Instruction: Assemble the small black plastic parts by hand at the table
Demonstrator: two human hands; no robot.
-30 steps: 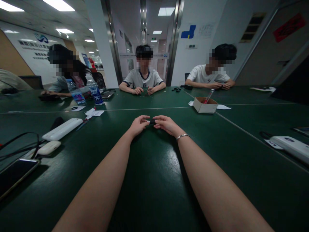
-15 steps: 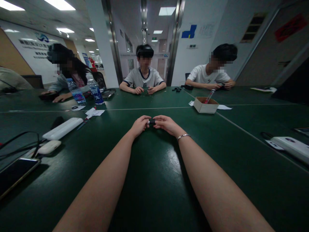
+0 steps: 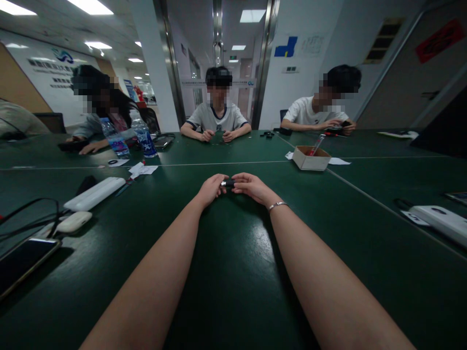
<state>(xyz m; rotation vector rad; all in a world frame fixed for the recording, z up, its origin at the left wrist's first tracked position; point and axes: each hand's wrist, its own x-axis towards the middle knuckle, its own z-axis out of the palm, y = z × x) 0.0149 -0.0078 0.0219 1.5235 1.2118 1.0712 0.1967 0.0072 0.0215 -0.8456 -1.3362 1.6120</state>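
Observation:
Over the green table (image 3: 233, 253), both my hands meet at a small black stick with a silvery end (image 3: 228, 183), lying level between them. My left hand (image 3: 211, 189) closes its fingertips round the silvery left end. From the other side, my right hand (image 3: 251, 187) pinches the black right end between thumb and fingers. The stick is too small for me to tell its exact kind, and the fingers partly hide both ends.
On the left are a phone (image 3: 27, 265), a white earbud case (image 3: 75, 222), a white power bank (image 3: 95, 193), cables and water bottles (image 3: 144, 138). A small cardboard box (image 3: 310, 160) stands ahead right; a white device (image 3: 441, 221) lies far right. Several people sit across.
A little more of the stick's silvery part shows between my hands, which are nearly still. Across the table on the right, a person's hand has shifted and something red shows by it.

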